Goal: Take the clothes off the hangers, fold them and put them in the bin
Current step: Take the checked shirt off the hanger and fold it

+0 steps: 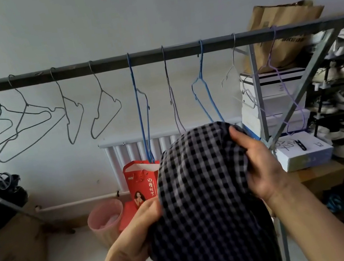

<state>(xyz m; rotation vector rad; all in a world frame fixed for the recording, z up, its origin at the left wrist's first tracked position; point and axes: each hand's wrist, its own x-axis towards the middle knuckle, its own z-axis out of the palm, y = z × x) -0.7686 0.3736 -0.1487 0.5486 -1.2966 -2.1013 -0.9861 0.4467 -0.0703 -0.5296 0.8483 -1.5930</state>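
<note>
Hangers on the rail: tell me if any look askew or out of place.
Yes. The grey wire hangers at the left end of the rail hang skewed, tipped sideways and overlapping one another, while those further right hang nearer to straight. Nothing looks broken or spilled.

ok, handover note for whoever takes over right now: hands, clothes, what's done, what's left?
Left hand: grips the checked garment at its lower left edge.
Right hand: grips its top right.
Garment: held up in front of the rail, unfolded.
Hangers: all those in view on the rail are bare.
Bin: on the floor, left of the garment; contents unclear.
Done: clothes are off the hangers in view.
Left: fold this garment and put it in the bin.
</note>
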